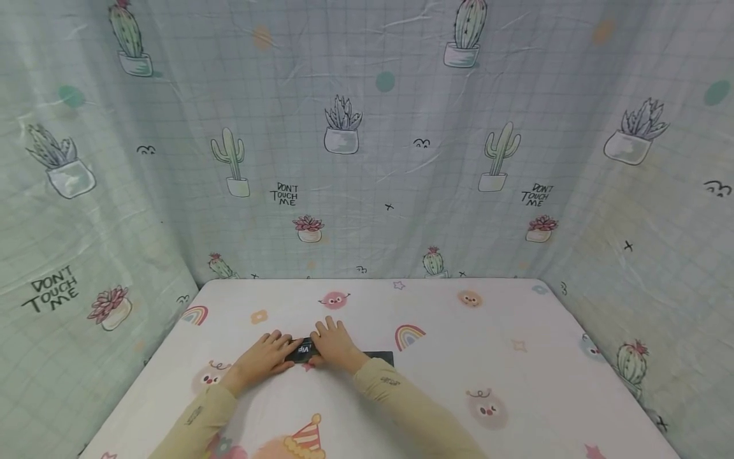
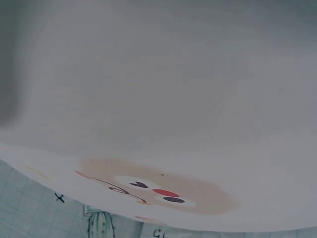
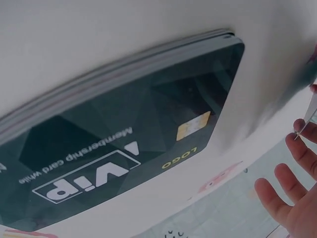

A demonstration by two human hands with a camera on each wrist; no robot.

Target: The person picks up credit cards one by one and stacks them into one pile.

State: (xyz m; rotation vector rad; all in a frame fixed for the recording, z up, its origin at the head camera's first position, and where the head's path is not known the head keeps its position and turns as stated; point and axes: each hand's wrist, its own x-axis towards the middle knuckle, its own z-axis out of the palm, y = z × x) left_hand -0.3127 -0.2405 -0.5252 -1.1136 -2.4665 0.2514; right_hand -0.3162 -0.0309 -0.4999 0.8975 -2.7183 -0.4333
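A black card (image 1: 304,350) with white "Vip" lettering lies between the two hands in the head view, close over the table. My left hand (image 1: 265,358) holds its left end, thumb over the card and fingers beyond it. At its right end, my right hand (image 1: 334,344) pinches it and hides that end. A thick stack of dark green membership cards (image 3: 119,134) fills much of the right wrist view, a gold chip printed on its top card. Fingers (image 3: 297,153) show at that view's right edge beside a thin card edge. The left wrist view shows neither hand clearly.
Part of the dark stack (image 1: 383,357) shows behind the right forearm (image 1: 401,395). The white table cover (image 1: 459,344) carries printed rainbows and faces. A pale cloth with cactus prints (image 1: 367,178) hangs behind the table and along both sides.
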